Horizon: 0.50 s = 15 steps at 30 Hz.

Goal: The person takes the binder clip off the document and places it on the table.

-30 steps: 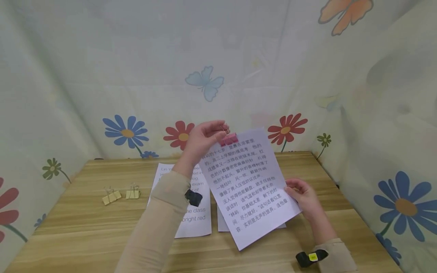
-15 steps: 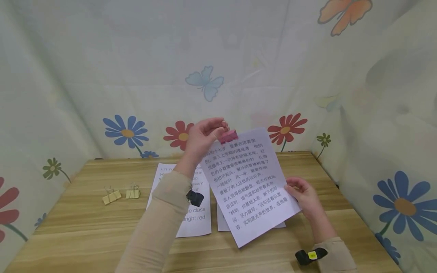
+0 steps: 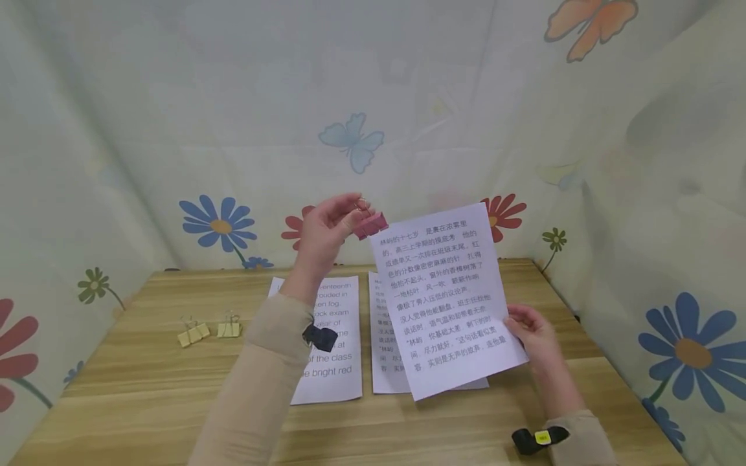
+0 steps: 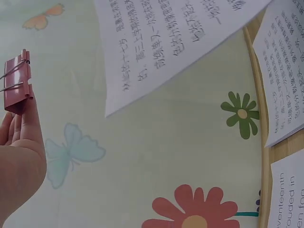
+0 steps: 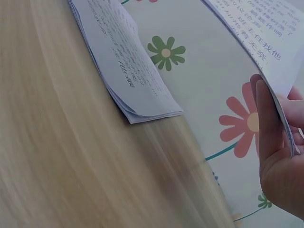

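A pink binder clip (image 3: 370, 225) is pinched in my left hand (image 3: 322, 234), in front of the curtain. In the left wrist view the binder clip (image 4: 18, 83) is apart from the paper, with its wire handles folded over toward the fingers. My right hand (image 3: 535, 333) grips a thin stack of printed paper (image 3: 449, 304) by its lower right edge, thumb in front. That stack is tilted and raised above the table, Chinese text facing me. Its layered edge shows between thumb and fingers in the right wrist view, where the right hand (image 5: 282, 156) is partly cut off.
On the wooden table (image 3: 146, 401) lie English-printed paper (image 3: 332, 388) and, to its right, more Chinese-printed paper (image 3: 384, 382), partly behind the raised stack. Two yellow binder clips (image 3: 193, 334) stand at left. A flowered curtain (image 3: 408, 84) encloses the back and sides.
The pink binder clip has come off the top edge of the raised stack. My left hand moved left and slightly up with it, while my right hand shifted the stack to the right.
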Each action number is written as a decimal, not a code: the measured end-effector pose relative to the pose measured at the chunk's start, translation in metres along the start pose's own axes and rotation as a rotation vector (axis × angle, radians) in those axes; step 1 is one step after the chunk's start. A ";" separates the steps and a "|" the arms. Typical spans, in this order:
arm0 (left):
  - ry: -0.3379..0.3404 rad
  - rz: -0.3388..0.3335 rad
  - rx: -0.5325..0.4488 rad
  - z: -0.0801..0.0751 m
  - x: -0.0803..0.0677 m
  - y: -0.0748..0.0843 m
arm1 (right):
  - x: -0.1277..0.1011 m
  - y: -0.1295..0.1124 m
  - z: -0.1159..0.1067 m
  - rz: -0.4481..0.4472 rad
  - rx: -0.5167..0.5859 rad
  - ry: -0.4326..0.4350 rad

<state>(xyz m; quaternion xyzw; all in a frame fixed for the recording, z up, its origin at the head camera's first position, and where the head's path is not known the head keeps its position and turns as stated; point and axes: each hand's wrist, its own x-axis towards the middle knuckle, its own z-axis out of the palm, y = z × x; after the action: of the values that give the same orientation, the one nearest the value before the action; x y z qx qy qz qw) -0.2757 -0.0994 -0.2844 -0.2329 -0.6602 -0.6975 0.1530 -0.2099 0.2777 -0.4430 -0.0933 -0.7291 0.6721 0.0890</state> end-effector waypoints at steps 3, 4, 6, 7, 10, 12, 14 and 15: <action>-0.009 -0.041 0.028 -0.004 -0.007 -0.006 | 0.001 0.001 -0.001 -0.006 -0.010 0.021; -0.013 -0.052 0.040 -0.005 -0.010 -0.009 | 0.001 0.002 -0.002 -0.007 -0.010 0.023; -0.018 -0.079 0.074 -0.008 -0.015 -0.015 | 0.002 0.003 -0.002 -0.002 -0.012 0.018; -0.022 -0.098 0.087 -0.010 -0.018 -0.018 | 0.002 0.003 -0.002 0.002 -0.011 0.022; -0.031 -0.142 0.109 -0.015 -0.026 -0.030 | 0.002 0.005 -0.002 0.015 -0.015 0.030; -0.034 -0.176 0.130 -0.018 -0.032 -0.038 | 0.002 0.007 -0.002 0.014 -0.024 0.042; -0.041 -0.204 0.138 -0.022 -0.040 -0.047 | 0.002 0.009 -0.001 0.007 -0.031 0.053; -0.045 -0.218 0.149 -0.025 -0.045 -0.051 | 0.002 0.009 -0.001 0.002 -0.030 0.059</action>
<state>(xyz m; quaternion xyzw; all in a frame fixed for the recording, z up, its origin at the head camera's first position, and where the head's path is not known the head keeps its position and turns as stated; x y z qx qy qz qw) -0.2675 -0.1239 -0.3514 -0.1633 -0.7348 -0.6537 0.0782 -0.2119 0.2796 -0.4523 -0.1153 -0.7362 0.6580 0.1081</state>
